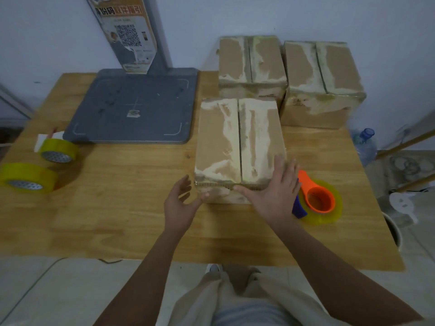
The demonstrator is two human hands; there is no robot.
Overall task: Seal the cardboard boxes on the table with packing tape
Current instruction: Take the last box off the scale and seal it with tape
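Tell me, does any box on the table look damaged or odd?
Yes. All three boxes have torn top surfaces, with pale patches where the outer paper is stripped: the nearest box, under the right hand, and the two behind. Their centre seams look open, with no fresh tape visible.

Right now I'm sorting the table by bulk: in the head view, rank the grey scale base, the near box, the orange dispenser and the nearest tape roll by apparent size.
1. Scale base
2. Near box
3. Dispenser and nearest tape roll: look alike, so unranked.
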